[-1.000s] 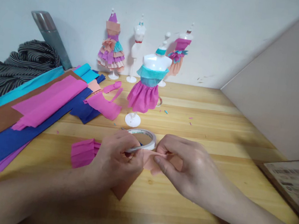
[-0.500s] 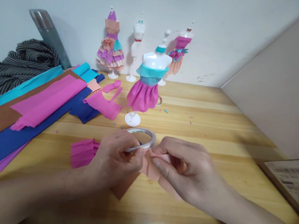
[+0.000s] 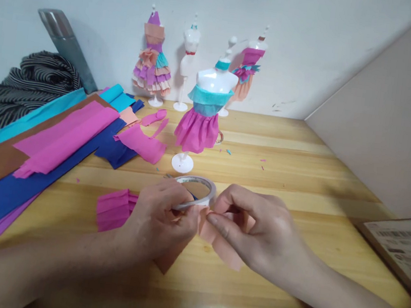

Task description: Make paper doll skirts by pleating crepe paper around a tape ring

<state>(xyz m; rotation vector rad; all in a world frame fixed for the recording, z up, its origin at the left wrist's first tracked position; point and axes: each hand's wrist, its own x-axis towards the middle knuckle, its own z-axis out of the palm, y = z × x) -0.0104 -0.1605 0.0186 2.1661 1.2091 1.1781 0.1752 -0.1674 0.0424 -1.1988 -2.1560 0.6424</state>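
My left hand (image 3: 160, 216) is closed around a roll of white tape (image 3: 212, 192) and pinches one end of a peach crepe paper strip (image 3: 225, 252). My right hand (image 3: 261, 231) pinches the gathered edge of that strip between thumb and forefinger, just right of the roll. The strip's loose part hangs below the fingers. Under my left hand a darker peach piece of paper (image 3: 170, 258) shows, partly covered. Beside my left wrist lies a pleated magenta piece (image 3: 112, 210). Behind the hands stands a small mannequin (image 3: 200, 132) in a teal top and magenta skirt.
Several more mannequins stand along the wall, one in a ruffled dress (image 3: 152, 70). Coloured crepe paper sheets (image 3: 53, 143) and a striped cloth (image 3: 50, 72) lie at left, near a leaning grey bottle (image 3: 66, 47). A cardboard box (image 3: 399, 248) sits at the right edge.
My right thumb and forefinger have shifted slightly along the strip's edge, and its loose end now hangs more in view. The left hand still holds the roll in nearly the same place.
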